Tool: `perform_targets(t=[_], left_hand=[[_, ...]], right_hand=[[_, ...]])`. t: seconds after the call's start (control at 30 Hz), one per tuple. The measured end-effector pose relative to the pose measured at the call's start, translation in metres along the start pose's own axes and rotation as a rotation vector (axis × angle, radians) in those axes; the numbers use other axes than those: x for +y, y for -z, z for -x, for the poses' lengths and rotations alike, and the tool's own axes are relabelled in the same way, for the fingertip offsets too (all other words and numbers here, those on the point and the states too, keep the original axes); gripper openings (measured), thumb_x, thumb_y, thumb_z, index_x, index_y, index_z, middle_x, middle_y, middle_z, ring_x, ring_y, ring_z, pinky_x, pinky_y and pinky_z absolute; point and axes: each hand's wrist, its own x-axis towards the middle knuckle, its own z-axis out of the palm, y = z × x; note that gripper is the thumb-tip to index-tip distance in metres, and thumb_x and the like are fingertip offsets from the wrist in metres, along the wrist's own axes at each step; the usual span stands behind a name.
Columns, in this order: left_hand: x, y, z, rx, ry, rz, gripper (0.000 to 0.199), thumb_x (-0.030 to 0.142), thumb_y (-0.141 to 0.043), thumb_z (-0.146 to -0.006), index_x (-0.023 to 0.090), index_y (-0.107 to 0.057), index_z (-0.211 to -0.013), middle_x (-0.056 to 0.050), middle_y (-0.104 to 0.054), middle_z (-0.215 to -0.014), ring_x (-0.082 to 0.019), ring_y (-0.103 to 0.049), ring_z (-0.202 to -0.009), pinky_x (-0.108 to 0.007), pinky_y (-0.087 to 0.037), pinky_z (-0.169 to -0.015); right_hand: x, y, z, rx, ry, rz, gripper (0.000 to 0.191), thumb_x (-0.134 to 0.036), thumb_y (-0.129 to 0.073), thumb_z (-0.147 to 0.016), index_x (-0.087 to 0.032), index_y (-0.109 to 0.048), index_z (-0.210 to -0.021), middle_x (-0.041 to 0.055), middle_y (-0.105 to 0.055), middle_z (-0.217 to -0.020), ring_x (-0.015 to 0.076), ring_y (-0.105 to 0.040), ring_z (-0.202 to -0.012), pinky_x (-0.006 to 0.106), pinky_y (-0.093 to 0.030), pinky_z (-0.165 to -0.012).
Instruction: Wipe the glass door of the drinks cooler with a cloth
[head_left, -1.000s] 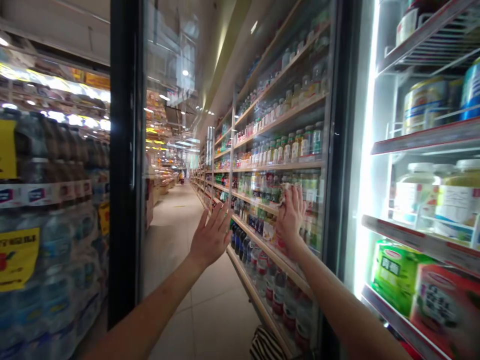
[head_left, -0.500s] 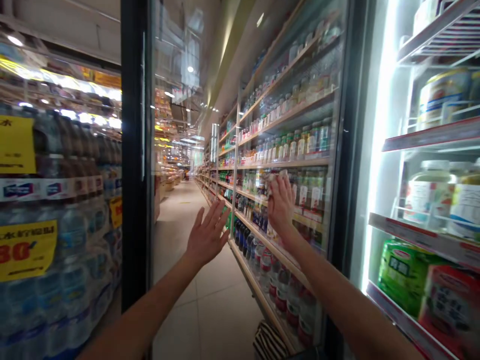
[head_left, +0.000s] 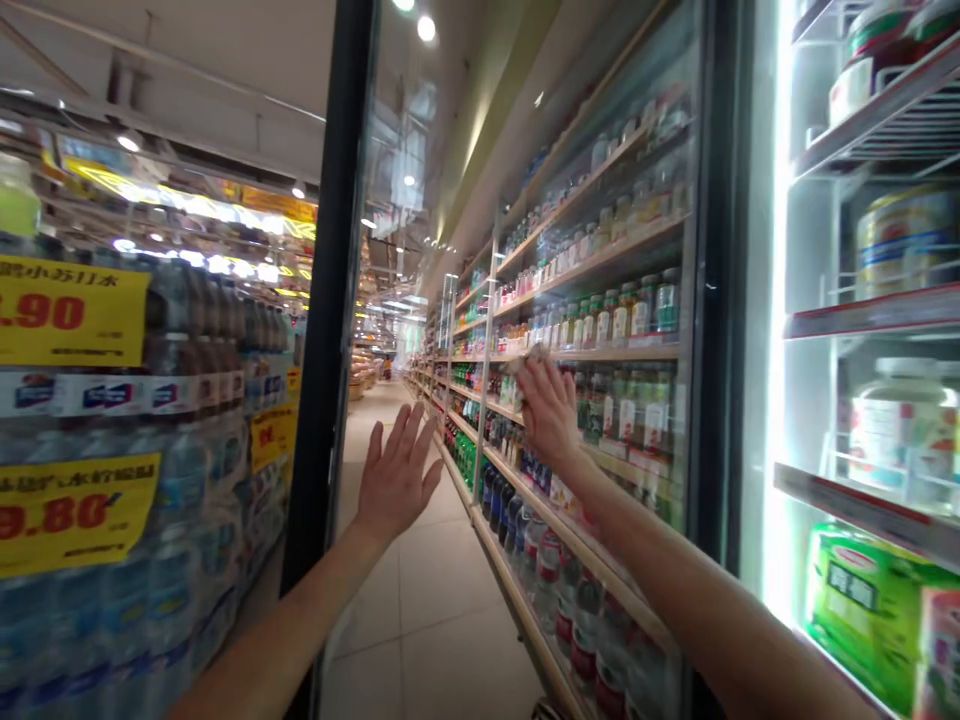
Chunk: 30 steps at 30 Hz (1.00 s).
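A glass cooler door [head_left: 431, 120] with a black frame stands swung out in front of me. My left hand [head_left: 396, 478] lies flat against the glass, fingers spread, with nothing in it. To its right and a bit higher, my right hand [head_left: 551, 415] presses a crumpled pale cloth [head_left: 535, 356] on the same pane. Only the cloth's upper and left edges show past the fingers; the palm hides the rest. Whether it is fabric or paper, I cannot tell. Shelves of bottles [head_left: 615, 310] appear in the glass area behind both hands.
On the right, the lit cooler's shelves [head_left: 862, 485] hold jars and a green pack [head_left: 855, 595]. Stacked bottled water [head_left: 180, 540] with yellow price signs [head_left: 75, 510] stands left of the door frame [head_left: 330, 300]. A tiled floor [head_left: 442, 600] shows below.
My right hand has slid left across the glass with the cloth. My left hand remains flat on the pane, slightly left of before. The view has shifted, showing more of the bottle stack.
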Motion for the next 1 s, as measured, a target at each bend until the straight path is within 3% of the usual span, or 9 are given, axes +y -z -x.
perform_targets(t=[0.17,0.23,0.33,0.4,0.63,0.7,0.8,0.87,1.0], left_hand=[[-0.005,0.004,0.001,0.002,-0.039,-0.012,0.057,0.033,-0.043,-0.087,0.020,-0.026,-0.140,-0.011,-0.036,-0.141,-0.022,-0.027,-0.134,-0.043,-0.017,-0.110],[-0.006,0.005,0.001,0.006,-0.053,-0.022,0.056,0.032,-0.042,-0.088,0.019,-0.026,-0.140,-0.011,-0.037,-0.141,-0.022,-0.027,-0.134,-0.043,-0.018,-0.110],[-0.006,0.005,0.003,0.014,-0.053,-0.033,0.056,0.030,-0.041,-0.088,0.019,-0.026,-0.140,-0.011,-0.038,-0.141,-0.022,-0.027,-0.134,-0.043,-0.018,-0.110],[-0.006,0.005,0.004,0.014,-0.050,-0.034,0.056,0.030,-0.041,-0.087,0.019,-0.026,-0.140,-0.010,-0.039,-0.140,-0.022,-0.027,-0.134,-0.042,-0.017,-0.110],[-0.010,0.005,0.006,0.026,-0.093,-0.043,0.049,0.031,-0.042,-0.087,0.016,-0.038,-0.134,-0.011,-0.042,-0.138,-0.022,-0.029,-0.133,-0.041,-0.019,-0.110],[-0.011,0.006,0.006,0.028,-0.099,-0.048,0.047,0.030,-0.041,-0.087,0.015,-0.041,-0.131,-0.011,-0.043,-0.137,-0.022,-0.029,-0.133,-0.041,-0.019,-0.110],[-0.011,0.009,0.005,0.029,-0.119,-0.058,0.044,0.028,-0.039,-0.087,0.013,-0.043,-0.129,-0.012,-0.043,-0.137,-0.022,-0.029,-0.133,-0.040,-0.018,-0.110],[-0.012,0.012,0.005,0.026,-0.135,-0.067,0.044,0.028,-0.039,-0.087,0.014,-0.043,-0.129,-0.011,-0.043,-0.137,-0.022,-0.030,-0.133,-0.039,-0.018,-0.110],[-0.019,0.016,0.007,0.020,-0.160,-0.091,0.045,0.028,-0.039,-0.087,0.016,-0.043,-0.130,-0.009,-0.044,-0.136,-0.021,-0.033,-0.131,-0.039,-0.017,-0.111]], right_hand=[[-0.026,0.005,0.045,-0.153,0.458,-0.096,0.039,-0.019,-0.045,-0.085,-0.027,-0.052,-0.123,0.0001,-0.050,-0.134,0.0179,-0.022,-0.137,0.042,-0.009,-0.114],[-0.018,0.002,0.035,-0.117,0.422,-0.102,0.039,-0.020,-0.044,-0.086,-0.027,-0.051,-0.123,0.0004,-0.051,-0.133,0.0167,-0.024,-0.137,0.042,-0.008,-0.114],[-0.002,-0.002,0.001,0.004,0.075,-0.052,0.043,-0.019,-0.039,-0.087,-0.025,-0.046,-0.129,0.0053,-0.046,-0.137,0.0190,-0.023,-0.137,0.046,-0.013,-0.111],[0.001,-0.003,-0.009,0.023,-0.040,-0.050,0.046,-0.018,-0.037,-0.086,-0.024,-0.043,-0.132,0.0077,-0.043,-0.139,0.0211,-0.021,-0.138,0.048,-0.017,-0.110],[-0.019,0.004,0.038,-0.143,0.524,-0.157,0.037,-0.018,-0.045,-0.085,-0.027,-0.052,-0.121,0.0005,-0.050,-0.134,0.0172,-0.023,-0.137,0.044,-0.012,-0.113],[-0.010,0.001,0.021,-0.102,0.467,-0.127,0.037,-0.018,-0.044,-0.086,-0.027,-0.052,-0.121,0.0007,-0.051,-0.133,0.0169,-0.025,-0.136,0.044,-0.013,-0.113],[0.004,-0.004,-0.024,-0.002,0.118,-0.056,0.042,-0.017,-0.040,-0.086,-0.024,-0.047,-0.127,0.0052,-0.046,-0.137,0.0199,-0.024,-0.137,0.047,-0.017,-0.110],[0.002,-0.006,-0.042,0.014,0.009,-0.048,0.045,-0.017,-0.038,-0.086,-0.023,-0.045,-0.129,0.0066,-0.044,-0.139,0.0214,-0.023,-0.137,0.048,-0.019,-0.109],[-0.024,-0.004,-0.022,-0.044,0.358,-0.118,0.041,-0.018,-0.042,-0.085,-0.022,-0.049,-0.126,0.0048,-0.048,-0.136,0.0210,-0.018,-0.138,0.045,-0.015,-0.111]])
